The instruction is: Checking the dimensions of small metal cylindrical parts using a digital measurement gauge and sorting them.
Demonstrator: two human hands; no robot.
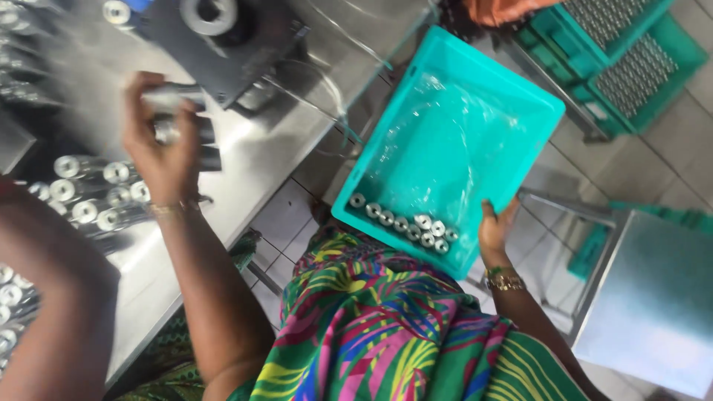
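Here your left hand (160, 152) is clamped on several metal cylinders (174, 100) above the counter (245, 160), while your right hand (496, 229) grips the teal bin's (453, 119) rim.

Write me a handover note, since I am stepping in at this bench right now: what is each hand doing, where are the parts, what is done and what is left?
Left hand: closed on a few metal cylinders, raised over the steel table; blurred, so the count is unclear.
Right hand: gripping the near rim of the teal crate, which rests tilted on the lap.
Done: about ten ring-ended metal pieces lie in a row along the crate's low edge, on its clear plastic liner.
Left: more cylinders lie grouped on the table near the left hand, and others at the far left edge.
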